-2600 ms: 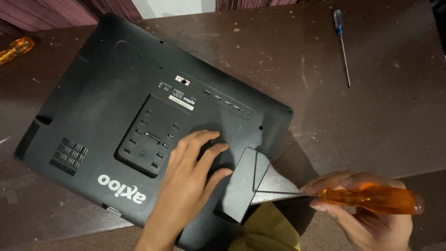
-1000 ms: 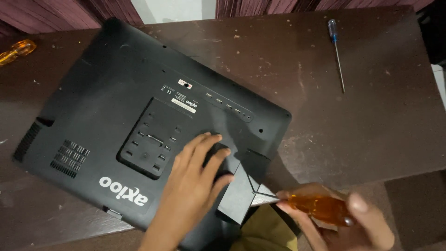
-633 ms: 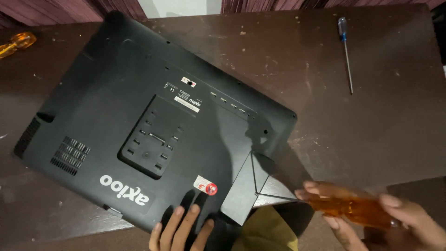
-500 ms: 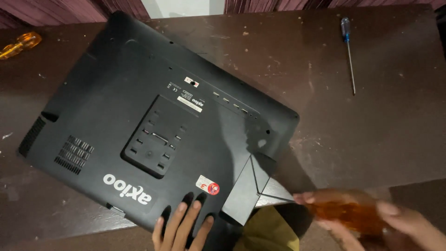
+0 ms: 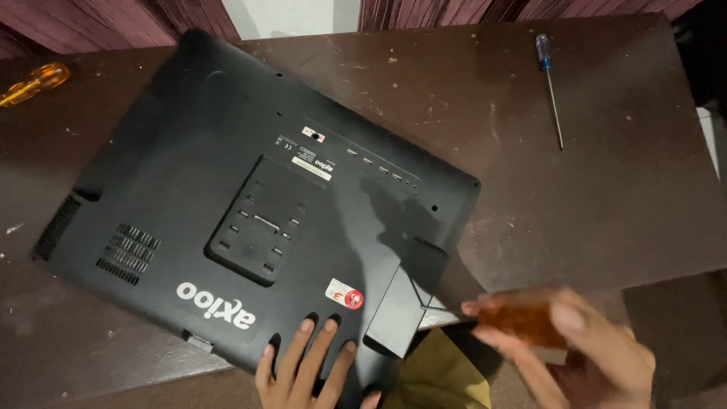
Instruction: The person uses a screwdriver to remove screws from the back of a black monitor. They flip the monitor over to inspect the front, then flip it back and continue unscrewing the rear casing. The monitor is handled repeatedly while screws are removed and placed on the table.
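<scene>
A black all-in-one computer [image 5: 250, 220] lies face down on the dark brown table [image 5: 606, 189]. Its angular black stand [image 5: 401, 303] juts out at the near edge. My left hand [image 5: 307, 367] rests flat on the computer's near edge, fingers spread, just left of the stand. My right hand [image 5: 575, 348], blurred, grips the orange handle of a screwdriver [image 5: 522, 318] whose tip points at the stand's base.
A thin screwdriver with a blue handle [image 5: 550, 87] lies at the far right of the table. Another orange-handled screwdriver [image 5: 34, 82] lies at the far left edge. Purple curtains [image 5: 113, 19] hang behind. An olive cloth [image 5: 439, 375] shows below the stand.
My left hand slid from the middle of the computer's back down to its near edge. My right hand drew the screwdriver a little away from the stand, then back toward it.
</scene>
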